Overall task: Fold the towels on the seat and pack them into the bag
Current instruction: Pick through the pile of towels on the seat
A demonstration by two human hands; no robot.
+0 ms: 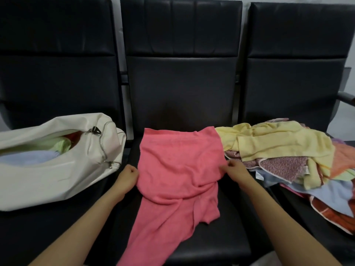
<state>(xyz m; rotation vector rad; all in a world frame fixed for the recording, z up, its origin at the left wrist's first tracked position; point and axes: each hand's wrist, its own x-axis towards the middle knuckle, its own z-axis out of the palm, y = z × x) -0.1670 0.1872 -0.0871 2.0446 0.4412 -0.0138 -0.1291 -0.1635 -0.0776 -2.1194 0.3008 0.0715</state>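
A pink towel (178,169) lies spread and wrinkled on the middle black seat (226,233), its near end hanging over the front edge. My left hand (127,176) grips the towel's left edge with curled fingers. My right hand (235,170) pinches its right edge. On the left seat a cream bag (57,175) lies on its side, unzipped, with green, red and light blue towels inside. A heap of unfolded towels (299,162) covers the right seat, a yellow towel (278,143) on top.
Three black padded seats stand in a row with tall backrests (182,73). An armrest (345,97) sticks out at the far right. Narrow gaps separate the seats.
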